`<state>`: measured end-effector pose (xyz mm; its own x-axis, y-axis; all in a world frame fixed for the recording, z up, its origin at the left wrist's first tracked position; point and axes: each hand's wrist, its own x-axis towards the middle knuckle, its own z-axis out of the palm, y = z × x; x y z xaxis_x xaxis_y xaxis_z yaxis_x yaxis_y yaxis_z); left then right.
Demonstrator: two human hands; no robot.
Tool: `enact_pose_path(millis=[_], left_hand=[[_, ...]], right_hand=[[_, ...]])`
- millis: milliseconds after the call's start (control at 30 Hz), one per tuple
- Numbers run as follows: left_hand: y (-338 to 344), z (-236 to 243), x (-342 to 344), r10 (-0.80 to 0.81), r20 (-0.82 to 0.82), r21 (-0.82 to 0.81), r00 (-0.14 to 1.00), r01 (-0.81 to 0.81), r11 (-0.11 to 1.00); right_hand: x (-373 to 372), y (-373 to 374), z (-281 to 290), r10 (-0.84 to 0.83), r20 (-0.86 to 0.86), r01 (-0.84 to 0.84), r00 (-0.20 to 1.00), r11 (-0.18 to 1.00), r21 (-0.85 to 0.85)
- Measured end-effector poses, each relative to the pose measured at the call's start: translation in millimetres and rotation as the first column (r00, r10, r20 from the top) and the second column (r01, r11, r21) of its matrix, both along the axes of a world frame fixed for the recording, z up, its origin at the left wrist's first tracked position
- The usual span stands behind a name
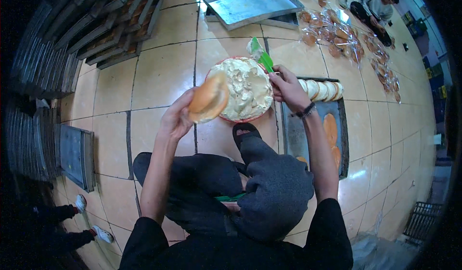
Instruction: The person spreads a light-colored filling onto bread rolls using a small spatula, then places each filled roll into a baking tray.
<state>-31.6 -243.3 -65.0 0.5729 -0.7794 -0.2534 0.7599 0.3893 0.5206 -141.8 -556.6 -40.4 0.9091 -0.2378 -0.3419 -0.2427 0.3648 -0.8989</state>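
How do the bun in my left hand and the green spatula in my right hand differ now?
Color: the bun is golden brown; the spatula is green.
Shape: the bun is rounded; the spatula is long, with a smeared blade.
Place: the bun is at the cream bowl's left side; the spatula is at its upper right.
Shared: both are hand-held.

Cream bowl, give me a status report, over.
Left hand holding bun. Right hand gripping green spatula. Bowl well filled with cream. Bun partly blocking view of bowl's left side.

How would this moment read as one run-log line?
Left hand: holding bun | Right hand: holding green spatula | Ahead: cream in bowl | Right: tray with buns
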Motion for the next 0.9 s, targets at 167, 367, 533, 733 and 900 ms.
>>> enact_pose_path(millis=[167, 367, 533, 733, 900], left_hand=[[45, -22, -19, 0.088, -0.230, -0.234, 0.969, -0.143, 0.962], [48, -24, -38, 0.005, -0.156, -0.240, 0.988, -0.042, 0.970], [43, -17, -39, 0.041, 0.037, -0.051, 0.998, -0.039, 0.998], [37, -56, -33, -0.002, -0.111, -0.307, 0.994, -0.032, 0.951], [17, -76, -43, 0.092, -0.166, -0.368, 0.982, -0.149, 0.918]], right_hand=[[-14, -56, -70, -0.090, -0.194, -0.192, 0.977, 0.031, -0.981], [-4, -84, -120, -0.286, -0.212, -0.244, 0.935, -0.082, -0.966], [27, -85, -141, -0.187, -0.360, -0.348, 0.914, 0.094, -0.933], [15, -114, -186, -0.029, -0.178, -0.100, 0.984, 0.730, -0.676], [15, -48, -116, 0.035, 0.110, 0.012, 0.993, 0.916, -0.401]])
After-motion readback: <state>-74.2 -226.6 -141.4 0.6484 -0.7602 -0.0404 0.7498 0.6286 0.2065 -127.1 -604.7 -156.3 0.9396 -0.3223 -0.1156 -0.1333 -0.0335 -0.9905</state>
